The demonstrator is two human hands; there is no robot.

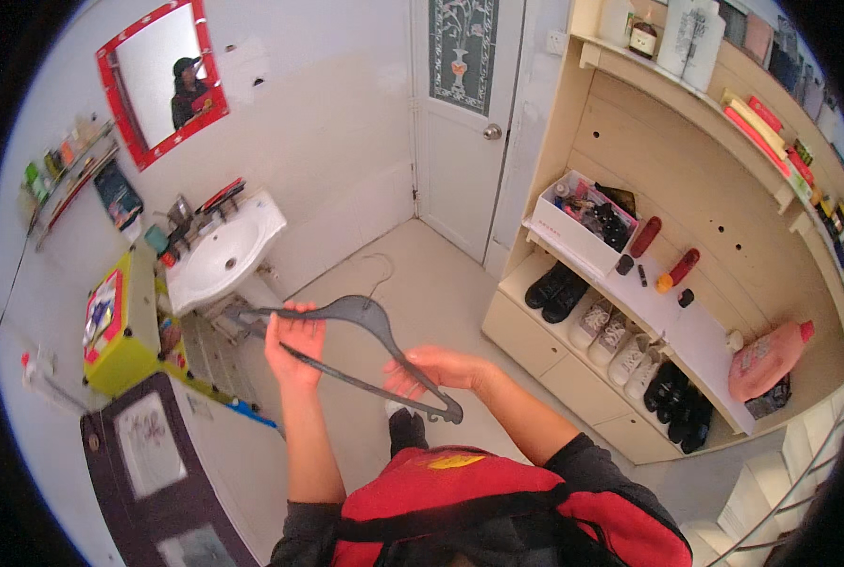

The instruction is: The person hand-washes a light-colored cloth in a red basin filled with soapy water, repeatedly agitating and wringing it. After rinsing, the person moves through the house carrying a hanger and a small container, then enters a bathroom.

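A dark grey clothes hanger [357, 309] with a thin metal hook is held out in front of my body, above the floor. My left hand [300, 347] is around its left side, the palm facing up and the fingers at the upper bar. At the other side, my right hand [442, 367] reaches in with its fingers extended behind the hanger's sloping right arm. Whether those fingers grip the hanger or only touch it cannot be told. Below the hanger, one dark-clad leg and a shoe [406, 425] show on the floor.
To the left are a white washbasin [213, 266], a yellow-green cabinet [121, 340] and a dark-topped appliance [103, 461]. On the right, a cream shelf unit [528, 340] holds shoes, a white box [571, 227] and a pink bottle [766, 361]. A white door [457, 170] stands shut ahead.
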